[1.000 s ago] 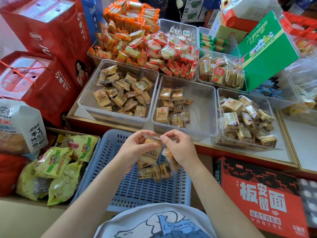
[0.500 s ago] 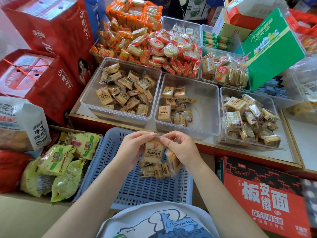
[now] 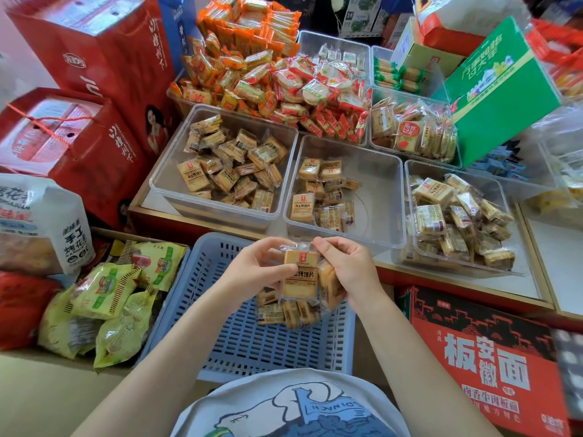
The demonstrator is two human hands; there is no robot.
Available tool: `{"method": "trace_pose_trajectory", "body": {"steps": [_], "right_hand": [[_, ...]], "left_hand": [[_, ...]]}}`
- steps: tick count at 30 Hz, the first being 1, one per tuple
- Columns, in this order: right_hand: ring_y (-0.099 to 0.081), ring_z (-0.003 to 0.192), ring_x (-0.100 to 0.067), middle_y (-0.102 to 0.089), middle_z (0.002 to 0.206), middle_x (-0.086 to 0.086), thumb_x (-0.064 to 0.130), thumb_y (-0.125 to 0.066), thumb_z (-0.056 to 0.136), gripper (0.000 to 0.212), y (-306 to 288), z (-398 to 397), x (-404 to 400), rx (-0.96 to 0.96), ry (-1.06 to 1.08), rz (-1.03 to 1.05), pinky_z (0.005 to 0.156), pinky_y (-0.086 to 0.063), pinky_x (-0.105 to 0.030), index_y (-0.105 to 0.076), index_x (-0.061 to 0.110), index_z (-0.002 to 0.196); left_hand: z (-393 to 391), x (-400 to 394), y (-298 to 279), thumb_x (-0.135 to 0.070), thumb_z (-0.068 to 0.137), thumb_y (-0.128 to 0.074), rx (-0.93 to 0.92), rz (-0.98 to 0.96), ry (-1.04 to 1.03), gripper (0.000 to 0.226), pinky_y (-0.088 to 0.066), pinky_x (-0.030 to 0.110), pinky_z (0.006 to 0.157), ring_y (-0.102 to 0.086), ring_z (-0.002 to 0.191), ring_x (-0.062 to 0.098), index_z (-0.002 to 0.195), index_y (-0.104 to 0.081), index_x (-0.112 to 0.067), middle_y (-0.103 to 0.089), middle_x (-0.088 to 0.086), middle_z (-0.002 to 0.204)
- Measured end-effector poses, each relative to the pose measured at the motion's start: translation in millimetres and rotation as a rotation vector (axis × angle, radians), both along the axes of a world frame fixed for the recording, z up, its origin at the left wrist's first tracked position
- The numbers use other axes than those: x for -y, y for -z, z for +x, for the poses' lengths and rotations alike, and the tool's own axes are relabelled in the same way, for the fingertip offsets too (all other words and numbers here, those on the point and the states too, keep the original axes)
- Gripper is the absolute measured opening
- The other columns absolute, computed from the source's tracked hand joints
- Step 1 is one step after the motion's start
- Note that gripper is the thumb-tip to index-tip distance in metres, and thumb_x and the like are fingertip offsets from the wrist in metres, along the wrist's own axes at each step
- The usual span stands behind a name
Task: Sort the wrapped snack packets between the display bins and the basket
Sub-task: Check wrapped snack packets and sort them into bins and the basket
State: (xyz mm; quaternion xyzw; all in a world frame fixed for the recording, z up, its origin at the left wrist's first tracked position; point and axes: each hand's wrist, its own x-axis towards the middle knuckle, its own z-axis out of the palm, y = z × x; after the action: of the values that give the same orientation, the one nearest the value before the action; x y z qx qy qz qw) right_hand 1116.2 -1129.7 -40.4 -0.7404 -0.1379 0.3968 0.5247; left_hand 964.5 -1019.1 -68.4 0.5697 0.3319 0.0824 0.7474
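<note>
Above the blue slatted basket [image 3: 239,342], my left hand [image 3: 252,272] and my right hand [image 3: 350,272] both pinch one tan wrapped snack packet [image 3: 299,275], held upright by its top corners. My right hand also grips a second packet [image 3: 329,285] against its palm. Several more tan packets [image 3: 284,313] lie in the basket below. Three clear display bins sit on the counter beyond: the left bin [image 3: 164,184] is fairly full, the middle bin [image 3: 378,197] holds several packets on its left side, and the right bin [image 3: 511,197] is about half full.
Heaps of orange and red packets [image 3: 268,74] fill the bins behind. Red gift boxes [image 3: 79,137] stand at left, a green box [image 3: 501,86] leans at back right. Yellow-green bags [image 3: 104,304] lie left of the basket. A red noodle carton [image 3: 485,354] sits under the counter at right.
Both hands have turned the tan packet more upright, so its printed face shows. They stay over the basket. The view has shifted slightly.
</note>
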Motion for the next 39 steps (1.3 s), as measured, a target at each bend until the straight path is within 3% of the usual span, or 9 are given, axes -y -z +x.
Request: {"method": "trace_pose_trajectory", "body": {"steps": [5,15,18,20,23,26,29,32,39], "right_hand": [[-0.070,0.101,-0.020,-0.076,0.103,-0.001,0.037,-0.072,0.093,0.011,2.1,1.8,1.7,0.046,-0.114,-0.041,0.092,-0.058,-0.043,-0.074,0.031,0.101],[-0.065,0.083,-0.020,-0.073,0.093,-0.006,0.031,-0.076,0.091,0.014,1.2,-4.7,-0.7,0.124,-0.262,-0.026,0.077,-0.054,-0.032,-0.071,0.019,0.097],[-0.060,0.072,-0.020,-0.070,0.082,-0.014,0.029,-0.073,0.093,0.018,0.4,-4.5,-1.5,0.137,-0.218,-0.003,0.071,-0.052,-0.035,-0.071,0.011,0.095],[-0.063,0.074,-0.020,-0.072,0.084,-0.013,0.029,-0.071,0.094,0.016,-0.1,-3.7,-1.8,0.116,-0.189,0.017,0.074,-0.055,-0.040,-0.072,0.013,0.092],[-0.065,0.076,-0.020,-0.075,0.087,-0.012,0.031,-0.069,0.096,0.017,0.2,0.1,-0.3,0.104,-0.181,0.020,0.078,-0.055,-0.043,-0.072,0.015,0.089],[-0.062,0.077,-0.025,-0.072,0.086,-0.019,0.032,-0.068,0.096,0.020,0.8,2.0,0.5,0.084,-0.182,0.019,0.076,-0.054,-0.045,-0.070,0.013,0.089],[-0.064,0.078,-0.020,-0.067,0.085,-0.008,0.028,-0.072,0.094,0.010,-0.4,2.7,1.0,0.074,-0.182,0.034,0.076,-0.054,-0.036,-0.067,0.020,0.095],[-0.068,0.083,-0.025,-0.069,0.091,-0.014,0.022,-0.074,0.093,0.011,-1.6,4.6,2.5,0.085,-0.248,0.035,0.081,-0.056,-0.036,-0.070,0.023,0.102],[-0.064,0.081,-0.012,-0.070,0.087,0.002,0.018,-0.074,0.092,0.002,-1.5,4.6,1.9,0.230,-0.208,0.040,0.085,-0.056,-0.039,-0.072,0.018,0.090]], "left_hand": [[4.4,-6.1,3.3,-0.016,0.092,-0.074,-0.011,-0.135,-0.397,0.031,-0.062,0.029,0.068,-0.076,0.091,0.023,0.121,-0.062,-0.011,-0.077,0.011,0.106],[6.2,-7.6,2.9,-0.026,0.091,-0.073,0.003,-0.249,-0.441,0.049,-0.062,0.026,0.072,-0.074,0.080,0.019,0.130,-0.056,-0.003,-0.079,0.012,0.096],[8.0,-5.2,1.1,-0.043,0.078,-0.074,-0.004,-0.267,-0.384,0.078,-0.064,0.032,0.073,-0.074,0.088,0.024,0.144,-0.039,-0.025,-0.077,0.015,0.106],[6.0,-5.4,2.0,-0.061,0.078,-0.070,-0.060,-0.043,-0.246,0.084,-0.058,0.038,0.093,-0.065,0.116,0.019,0.150,-0.031,-0.044,-0.061,0.003,0.136],[1.4,-7.1,0.2,-0.067,0.076,-0.075,0.012,0.254,0.026,0.065,-0.038,0.030,0.112,-0.045,0.137,0.000,0.136,-0.053,-0.057,-0.049,-0.023,0.148],[3.8,-5.8,1.1,-0.043,0.073,-0.090,0.028,0.287,0.026,0.043,-0.055,0.045,0.100,-0.070,0.109,0.013,0.112,-0.075,-0.042,-0.075,-0.010,0.115],[6.2,-2.7,1.0,-0.037,0.073,-0.088,0.011,0.323,-0.058,0.031,-0.061,0.046,0.087,-0.073,0.086,0.027,0.103,-0.079,-0.037,-0.077,0.005,0.094],[4.1,-3.7,1.0,-0.030,0.075,-0.088,-0.005,0.360,-0.065,0.032,-0.057,0.028,0.074,-0.070,0.076,0.013,0.106,-0.079,-0.030,-0.077,-0.007,0.087],[6.7,0.9,-3.9,-0.030,0.085,-0.078,0.037,0.246,-0.105,0.024,-0.060,0.026,0.078,-0.075,0.090,0.019,0.104,-0.079,-0.017,-0.079,0.003,0.094]]}}
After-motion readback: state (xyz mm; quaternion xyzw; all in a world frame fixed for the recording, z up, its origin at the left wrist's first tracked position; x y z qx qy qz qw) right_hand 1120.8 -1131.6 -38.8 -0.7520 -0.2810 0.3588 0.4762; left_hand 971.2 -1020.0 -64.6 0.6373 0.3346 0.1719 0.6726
